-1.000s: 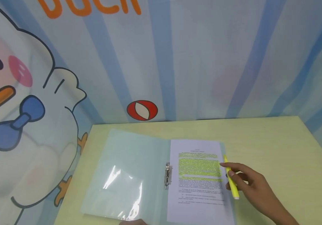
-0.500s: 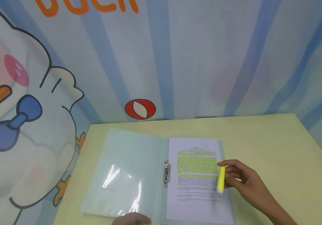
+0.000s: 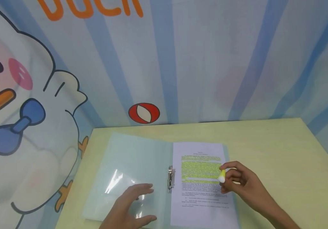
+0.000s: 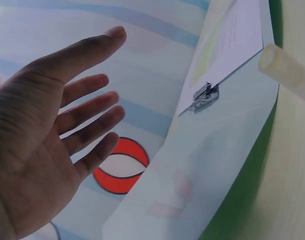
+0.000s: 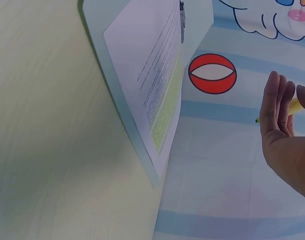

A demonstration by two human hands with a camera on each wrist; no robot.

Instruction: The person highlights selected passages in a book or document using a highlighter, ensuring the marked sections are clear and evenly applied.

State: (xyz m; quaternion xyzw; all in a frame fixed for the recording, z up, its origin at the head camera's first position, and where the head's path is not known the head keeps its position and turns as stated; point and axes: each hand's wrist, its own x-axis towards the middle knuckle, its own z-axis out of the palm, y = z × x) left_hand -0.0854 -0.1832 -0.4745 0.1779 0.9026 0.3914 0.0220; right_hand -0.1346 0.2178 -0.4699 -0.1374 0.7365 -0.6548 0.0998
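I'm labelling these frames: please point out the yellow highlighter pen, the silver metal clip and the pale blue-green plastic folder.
Yellow highlighter pen [image 3: 222, 174]: head view, on its yellow barrel.
Silver metal clip [image 3: 170, 178]: head view, on its middle.
Pale blue-green plastic folder [image 3: 136, 162]: head view, on its open left cover.

A yellow highlighter [image 3: 222, 176] is held tilted near a partly highlighted page [image 3: 199, 187].

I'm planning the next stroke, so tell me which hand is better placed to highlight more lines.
Right, I'd judge: the right hand holds the yellow highlighter near the right edge of the page. The left hand holds nothing, above the folder's left side.
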